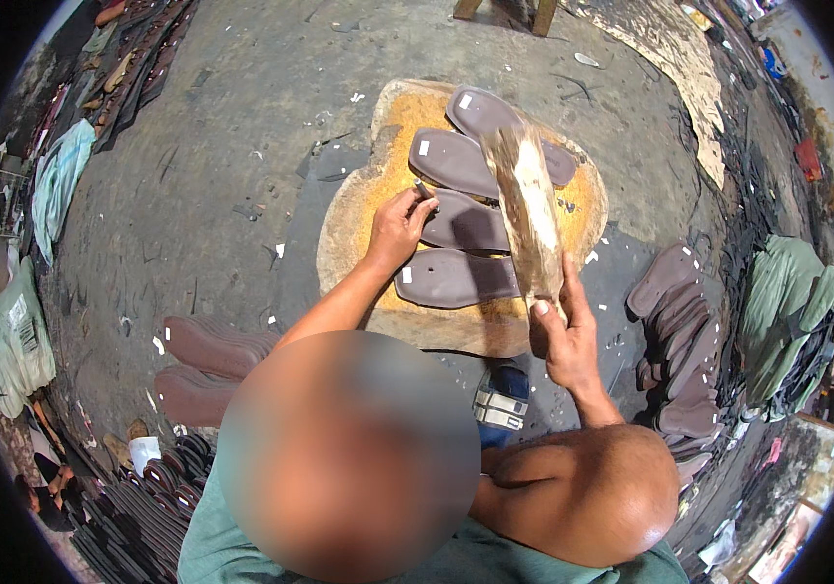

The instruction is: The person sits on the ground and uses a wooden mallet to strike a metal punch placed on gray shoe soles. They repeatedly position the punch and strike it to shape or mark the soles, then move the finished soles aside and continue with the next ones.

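Note:
Pinched in the fingers of my left hand (398, 231) is a short dark rod (423, 190), its end pointing up. That hand rests at the left end of a brown sandal sole (468, 222). My right hand (568, 336) grips the narrow end of a rough wooden club (531, 200), held above the soles and covering parts of them. Several brown soles lie side by side on a worn wooden block (344, 229) with a yellowish top. The nearest sole (456, 279) has a small dark hole and a white sticker.
Stacked brown soles (217, 347) stand on the floor at left; another row of soles (682, 336) lies at right. Darker strips (135, 526) fill the lower left. A green sack (785, 311) sits at far right, and wooden stool legs (542, 18) show at the top.

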Demonstrator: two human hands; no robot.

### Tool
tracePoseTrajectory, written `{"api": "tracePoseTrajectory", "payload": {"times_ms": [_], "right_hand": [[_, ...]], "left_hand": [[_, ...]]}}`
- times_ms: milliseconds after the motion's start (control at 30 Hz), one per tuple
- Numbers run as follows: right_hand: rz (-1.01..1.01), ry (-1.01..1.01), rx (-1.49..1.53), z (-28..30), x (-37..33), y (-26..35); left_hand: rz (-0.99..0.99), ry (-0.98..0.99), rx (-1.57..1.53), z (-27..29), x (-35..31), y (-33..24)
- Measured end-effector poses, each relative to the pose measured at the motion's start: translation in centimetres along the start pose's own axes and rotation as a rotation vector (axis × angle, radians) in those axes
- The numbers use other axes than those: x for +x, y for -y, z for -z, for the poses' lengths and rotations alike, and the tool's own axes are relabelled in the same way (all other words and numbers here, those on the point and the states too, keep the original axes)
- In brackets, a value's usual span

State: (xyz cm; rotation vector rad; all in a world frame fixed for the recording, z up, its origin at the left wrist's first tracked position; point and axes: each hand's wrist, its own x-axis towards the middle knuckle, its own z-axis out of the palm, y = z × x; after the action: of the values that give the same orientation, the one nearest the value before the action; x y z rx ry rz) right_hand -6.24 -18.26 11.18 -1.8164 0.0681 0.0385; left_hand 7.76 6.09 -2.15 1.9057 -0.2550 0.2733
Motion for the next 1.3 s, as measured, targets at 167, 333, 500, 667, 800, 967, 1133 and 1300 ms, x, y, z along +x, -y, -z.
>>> {"api": "tracePoseTrajectory", "payload": {"times_ms": [167, 333, 500, 667, 800, 967, 1133, 1300], "right_hand": [[0.391, -0.156, 0.188, 1.4, 2.0, 6.6], [0.527, -0.029, 0.091, 1.1, 2.2, -6.0], [0.045, 0.138, -0.469, -4.0, 1.2, -4.3], [-0.074, 0.129, -0.705, -0.9, -3.6, -5.4], [-0.23, 0.199, -0.689, -0.1, -3.0, -4.1], [-0.204, 0.088, -0.416, 0.7, -3.2, -4.6], [-0.089, -0.054, -0.172, 1.1, 0.0, -2.6], [-0.087, -0.073, -0.047, 1.4, 2.3, -1.4]], "left_hand": [[-0.078, 0.052, 0.183, 0.1, -0.3, -0.7], [-0.153, 0.075, 0.177, -1.6, 0.0, -2.1], [-0.085, 0.134, 0.434, 0.7, -1.5, -0.6], [0.075, 0.066, 0.079, -0.4, -0.5, -0.5], [0.514, -0.197, -0.611, 1.1, 0.7, -0.2], [0.416, -0.05, -0.593, 1.1, 5.8, -1.5], [0.217, -0.028, -0.449, -0.7, 9.0, 2.6], [0.223, -0.025, -0.424, -1.7, 9.5, 3.2]]}}
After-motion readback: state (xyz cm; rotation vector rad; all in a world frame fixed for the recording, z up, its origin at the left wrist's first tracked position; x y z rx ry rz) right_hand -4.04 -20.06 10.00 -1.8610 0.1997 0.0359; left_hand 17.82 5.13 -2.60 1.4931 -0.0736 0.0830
